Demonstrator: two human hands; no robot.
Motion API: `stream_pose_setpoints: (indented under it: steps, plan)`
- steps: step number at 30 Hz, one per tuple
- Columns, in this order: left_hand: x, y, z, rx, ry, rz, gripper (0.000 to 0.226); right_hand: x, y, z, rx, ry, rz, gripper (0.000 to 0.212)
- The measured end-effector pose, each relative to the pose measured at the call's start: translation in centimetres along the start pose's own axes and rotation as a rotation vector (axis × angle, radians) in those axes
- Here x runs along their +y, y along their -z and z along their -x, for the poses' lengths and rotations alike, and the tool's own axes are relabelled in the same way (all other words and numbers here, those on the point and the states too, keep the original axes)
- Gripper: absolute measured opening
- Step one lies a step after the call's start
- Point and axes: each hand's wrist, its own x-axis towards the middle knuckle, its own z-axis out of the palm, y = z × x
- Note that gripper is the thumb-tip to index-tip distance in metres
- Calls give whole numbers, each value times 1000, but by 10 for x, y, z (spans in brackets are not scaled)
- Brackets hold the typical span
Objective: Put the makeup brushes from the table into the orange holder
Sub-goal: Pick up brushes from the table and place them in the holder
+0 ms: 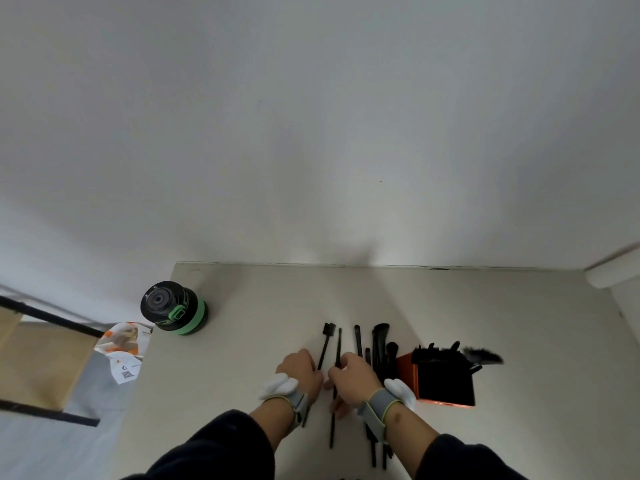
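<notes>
Two hands (pixel 301 370) seemingly grip brushes (pixel 377 344) on beige table (pixel 485 306).

A black cylindrical device with green trim (pixel 175 307) is set upright near the left far corner of the pale tabletop (pixel 450 306). An orange-and-white printed packet (pixel 122 351) is seen beside the tabletop's left edge, below the device.

My only feed is the head-worn wide-angle camera, looking forward and steeply down onto the table (pixel 450 306) from close above.
</notes>
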Motion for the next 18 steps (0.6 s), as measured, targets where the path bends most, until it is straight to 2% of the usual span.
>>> stream_pose_setpoints:
  steps: [4,10,12,14,18]
  plan:
    - [0,10,4,-57,53,-87,11,-3,3,7,46,57,30,8]
    - [-3,11,19,-80,20,-147,17,-7,3,17,92,140,59,24]
    - [-2,12,25,-56,4,-114,25,-9,3,22,130,184,75,31]
    - [4,16,29,-35,-18,-47,22,-12,4,28,180,249,105,33]
    - [23,26,36,14,-87,185,21,-21,12,42,299,406,198,22]
